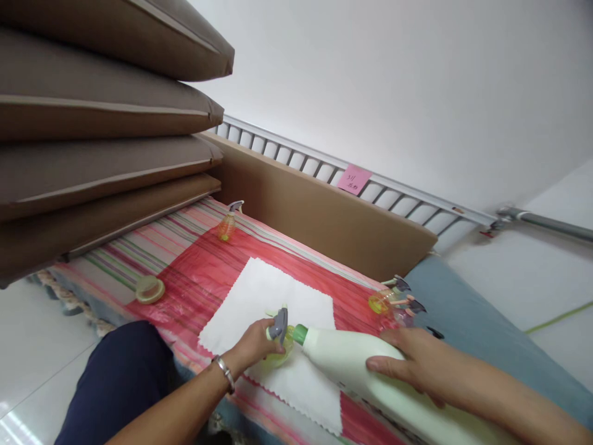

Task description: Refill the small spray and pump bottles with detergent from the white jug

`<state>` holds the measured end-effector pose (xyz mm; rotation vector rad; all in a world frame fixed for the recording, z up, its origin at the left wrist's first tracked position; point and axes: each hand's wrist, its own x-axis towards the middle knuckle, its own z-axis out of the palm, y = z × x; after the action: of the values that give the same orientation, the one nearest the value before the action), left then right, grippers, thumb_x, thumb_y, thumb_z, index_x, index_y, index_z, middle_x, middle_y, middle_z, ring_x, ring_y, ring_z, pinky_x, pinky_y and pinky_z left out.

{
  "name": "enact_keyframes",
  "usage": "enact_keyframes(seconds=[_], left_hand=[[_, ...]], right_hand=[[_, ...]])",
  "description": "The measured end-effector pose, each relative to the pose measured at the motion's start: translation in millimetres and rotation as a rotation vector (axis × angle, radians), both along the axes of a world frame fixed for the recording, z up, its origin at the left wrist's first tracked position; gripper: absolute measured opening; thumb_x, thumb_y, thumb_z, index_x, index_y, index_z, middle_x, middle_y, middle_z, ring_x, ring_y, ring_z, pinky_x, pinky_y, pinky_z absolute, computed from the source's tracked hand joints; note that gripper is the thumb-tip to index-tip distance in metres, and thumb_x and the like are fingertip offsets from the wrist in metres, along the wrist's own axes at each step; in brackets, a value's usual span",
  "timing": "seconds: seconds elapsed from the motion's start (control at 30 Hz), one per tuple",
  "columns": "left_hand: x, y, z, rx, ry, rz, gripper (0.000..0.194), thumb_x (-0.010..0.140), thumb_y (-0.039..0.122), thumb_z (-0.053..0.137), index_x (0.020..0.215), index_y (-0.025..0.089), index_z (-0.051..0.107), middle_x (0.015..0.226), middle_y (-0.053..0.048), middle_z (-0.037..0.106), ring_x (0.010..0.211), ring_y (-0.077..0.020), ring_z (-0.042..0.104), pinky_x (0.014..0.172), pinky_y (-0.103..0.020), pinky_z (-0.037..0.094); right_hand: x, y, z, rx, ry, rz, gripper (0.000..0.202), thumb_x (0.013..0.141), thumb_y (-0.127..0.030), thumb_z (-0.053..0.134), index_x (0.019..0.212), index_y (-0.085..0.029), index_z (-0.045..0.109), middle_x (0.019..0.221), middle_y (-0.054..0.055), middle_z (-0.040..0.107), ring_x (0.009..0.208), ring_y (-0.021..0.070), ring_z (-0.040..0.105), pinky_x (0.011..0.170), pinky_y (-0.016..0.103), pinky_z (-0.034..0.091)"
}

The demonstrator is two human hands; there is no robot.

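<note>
On red plastic (185, 281), the bottle (356, 364) looks pale green, green-capped.

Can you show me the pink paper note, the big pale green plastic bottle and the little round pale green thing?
Pink paper note (354, 179): head view, middle of its front.
Big pale green plastic bottle (343, 357): head view, its body.
Little round pale green thing (149, 287): head view, its top.
</note>
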<state>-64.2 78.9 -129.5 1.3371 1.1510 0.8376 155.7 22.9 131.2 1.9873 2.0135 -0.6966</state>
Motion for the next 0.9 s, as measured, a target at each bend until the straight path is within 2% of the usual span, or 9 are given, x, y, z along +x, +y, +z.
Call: enact_keyframes(seconds=[0.47, 0.7, 0.9], left_hand=[[-1, -1, 2.5, -0.010, -0.005, 0.005, 0.049, 0.054, 0.020, 0.074, 0.103, 0.016, 0.064, 0.063, 0.006, 0.058, 0.043, -0.0071, 0.045, 0.041, -0.019, 0.037], [-1, -1, 1.8, -0.006, -0.014, 0.001, 0.044, 0.054, 0.020, 0.074, 0.097, 0.017, 0.065, 0.063, 0.006, 0.057, 0.045, -0.0077, 0.047, 0.040, -0.017, 0.037], [0, 0, -0.5, -0.011, -0.014, 0.011, 0.046, 0.053, 0.021, 0.075, 0.098, 0.016, 0.065, 0.063, 0.006, 0.057, 0.044, -0.0078, 0.047, 0.040, -0.018, 0.038]], right_hand=[[2, 1, 0.1, 0.031, 0.020, -0.005, 0.034, 0.074, -0.054, 0.058, 0.073, -0.019, 0.057, 0.059, 0.001, 0.058, 0.038, 0.0097, 0.046, 0.033, 0.020, 0.027], [2, 1, 0.1, 0.025, 0.051, -0.031, 0.035, 0.071, -0.055, 0.061, 0.072, -0.020, 0.059, 0.061, 0.001, 0.060, 0.037, 0.0092, 0.046, 0.032, 0.020, 0.027], [10, 0, -7.2, 0.022, 0.071, -0.024, 0.035, 0.073, -0.053, 0.059, 0.072, -0.018, 0.059, 0.057, 0.001, 0.058, 0.037, 0.0099, 0.047, 0.030, 0.019, 0.028]])
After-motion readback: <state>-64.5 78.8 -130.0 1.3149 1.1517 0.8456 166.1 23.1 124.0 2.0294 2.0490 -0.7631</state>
